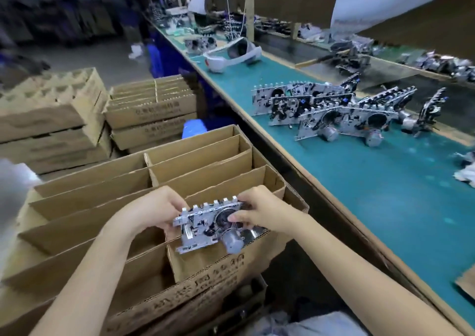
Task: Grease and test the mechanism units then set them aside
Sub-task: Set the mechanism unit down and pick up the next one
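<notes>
Above the near slot of the divided carton (205, 263), one mechanism unit (205, 229) is held level. The left hand (151, 211) curls its fingers round one end and the right hand (259, 211) pinches the key edge, apparently to seat it squarely inside.

Dim, blurred edges, wide-angle distortion

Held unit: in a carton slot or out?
Out: grey metal mechanism unit above brown cardboard box rim, gripped by left hand, right hand.
</notes>
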The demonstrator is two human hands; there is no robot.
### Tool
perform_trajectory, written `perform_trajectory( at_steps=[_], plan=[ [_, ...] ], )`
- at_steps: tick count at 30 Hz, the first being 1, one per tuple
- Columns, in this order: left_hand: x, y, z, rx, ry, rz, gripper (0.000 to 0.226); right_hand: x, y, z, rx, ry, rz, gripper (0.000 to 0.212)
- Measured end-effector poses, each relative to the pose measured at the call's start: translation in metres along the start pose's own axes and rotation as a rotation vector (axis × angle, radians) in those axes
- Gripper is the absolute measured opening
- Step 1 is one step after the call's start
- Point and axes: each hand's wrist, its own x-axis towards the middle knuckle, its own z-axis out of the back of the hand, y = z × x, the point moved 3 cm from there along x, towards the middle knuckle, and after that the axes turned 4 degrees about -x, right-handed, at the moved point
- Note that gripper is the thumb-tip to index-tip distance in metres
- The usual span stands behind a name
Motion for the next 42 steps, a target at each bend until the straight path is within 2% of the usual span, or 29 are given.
perform_trajectory(
  at_steps=[6,10,12,14,17,18,20,22,25,29,34,36,38,40,42],
  plan=[
    [0.000,-0.007,0.006,-0.144,-0.072,-0.046,0.036,0.014,-0.002,0.004,-0.079,0.009,-0.016,0.035],
    [-0.001,-0.006,0.003,-0.078,0.082,-0.066,0.017,0.017,-0.004,-0.013,-0.310,0.125,-0.003,0.027],
    [0.000,-0.007,-0.006,0.012,0.174,-0.085,0.011,0.018,-0.007,-0.023,-0.439,0.137,-0.017,0.035],
    [0.003,-0.009,-0.019,0.065,0.236,-0.096,0.009,0.022,-0.008,-0.031,-0.496,0.131,-0.041,0.033],
    [0.011,-0.019,-0.033,0.068,0.220,-0.149,0.010,0.026,-0.008,-0.033,-0.535,0.175,-0.073,0.028],
    [0.014,-0.025,-0.037,0.050,0.202,-0.168,0.011,0.026,-0.010,-0.031,-0.510,0.178,-0.085,0.033],
    [0.021,-0.038,-0.042,-0.006,0.159,-0.193,0.014,0.020,-0.014,-0.017,-0.430,0.116,-0.103,0.039],
    [0.029,-0.056,-0.047,-0.074,0.103,-0.221,0.019,0.010,-0.018,0.007,-0.336,-0.018,-0.093,0.038],
    [0.045,-0.090,-0.061,-0.103,0.004,-0.316,0.019,-0.014,-0.027,0.051,-0.136,-0.245,-0.095,0.029],
    [0.075,-0.151,-0.091,-0.120,-0.118,-0.461,0.012,-0.053,-0.052,0.105,-0.022,-0.491,-0.190,0.015],
    [0.118,-0.236,-0.128,-0.042,-0.244,-0.588,0.032,-0.104,-0.089,0.145,0.039,-0.680,-0.357,0.014],
    [0.133,-0.263,-0.133,0.070,-0.387,-0.617,0.032,-0.122,-0.103,0.151,0.045,-0.720,-0.424,0.015],
    [0.151,-0.282,-0.135,0.302,-0.515,-0.577,0.038,-0.136,-0.115,0.152,0.061,-0.742,-0.479,0.015],
    [0.166,-0.295,-0.134,0.451,-0.543,-0.473,0.054,-0.149,-0.125,0.151,0.075,-0.747,-0.520,0.016],
    [0.174,-0.304,-0.131,0.498,-0.559,-0.397,0.053,-0.159,-0.133,0.150,0.078,-0.747,-0.550,0.017]
  ],
)
